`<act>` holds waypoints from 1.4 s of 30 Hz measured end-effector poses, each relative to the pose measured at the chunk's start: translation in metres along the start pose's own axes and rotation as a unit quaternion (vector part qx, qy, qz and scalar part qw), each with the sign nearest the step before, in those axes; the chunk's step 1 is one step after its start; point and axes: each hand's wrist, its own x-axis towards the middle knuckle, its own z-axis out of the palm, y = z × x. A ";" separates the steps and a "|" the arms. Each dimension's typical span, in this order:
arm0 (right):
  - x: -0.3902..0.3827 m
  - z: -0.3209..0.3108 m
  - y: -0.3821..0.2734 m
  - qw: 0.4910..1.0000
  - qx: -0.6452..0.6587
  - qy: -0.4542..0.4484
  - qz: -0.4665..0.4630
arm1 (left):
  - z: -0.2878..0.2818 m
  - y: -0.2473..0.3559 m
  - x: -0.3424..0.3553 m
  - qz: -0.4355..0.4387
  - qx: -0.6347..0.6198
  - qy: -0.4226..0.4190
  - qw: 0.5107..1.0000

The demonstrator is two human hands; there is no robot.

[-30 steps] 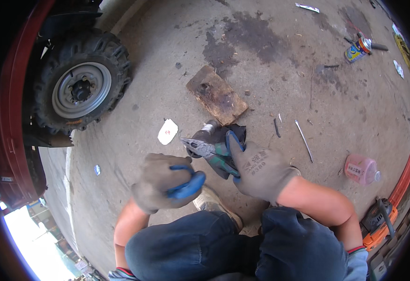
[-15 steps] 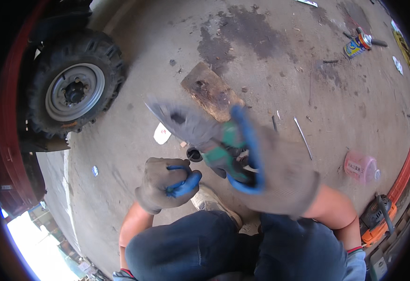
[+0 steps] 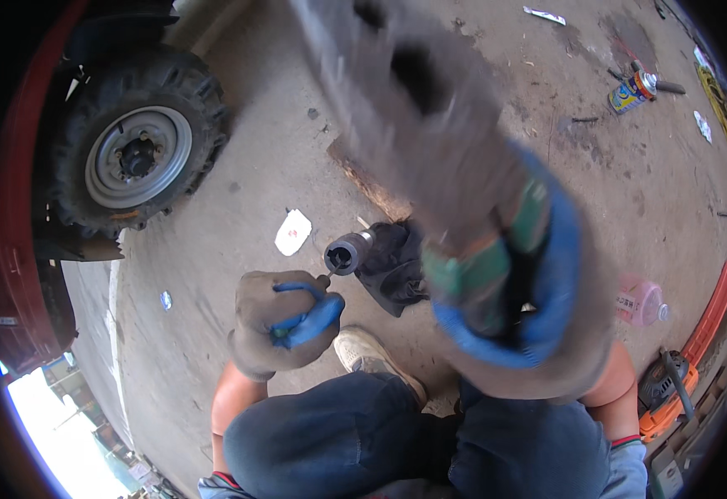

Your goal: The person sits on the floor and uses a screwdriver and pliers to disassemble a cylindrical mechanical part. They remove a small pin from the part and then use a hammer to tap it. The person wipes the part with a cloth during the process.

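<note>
My right hand (image 3: 559,308) has swung the pliers (image 3: 455,158) up and away, so they loom large and blurred high over the floor, well apart from the dark hollow part (image 3: 347,252); I judge that the work at its mouth now rests with my left hand (image 3: 287,323) alone. That fist is curled tight around a thin-shafted tool (image 3: 324,281), whose tip reaches the part's open end, though I can't tell whether it goes inside. My right fingers are wrapped around the green-and-dark handles; the blur keeps me from telling how far the pliers' own jaws are parted. The part lies just beyond my left knuckles, its mouth turned toward me and black cloth (image 3: 392,258) against its right side. A second ago the pliers lay low across the part in my view, and the wooden block (image 3: 372,191) showed whole; now they cover most of it, and my right glove partly hides the pink bottle (image 3: 642,303). My left fist has barely moved from its place, and the white scrap (image 3: 293,232) still lies beyond it.
</note>
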 end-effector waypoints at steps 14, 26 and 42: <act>-0.005 -0.041 0.024 0.997 0.034 0.034 0.060 | -0.044 -0.023 -0.032 -0.107 -0.366 0.143 0.913; -0.081 0.040 0.195 0.823 -0.446 -0.283 0.209 | 0.064 -0.128 -0.174 -0.377 -0.471 0.218 0.767; -0.068 0.144 0.119 0.935 0.193 -0.250 0.162 | 0.066 -0.181 -0.128 -0.539 0.089 -0.023 0.837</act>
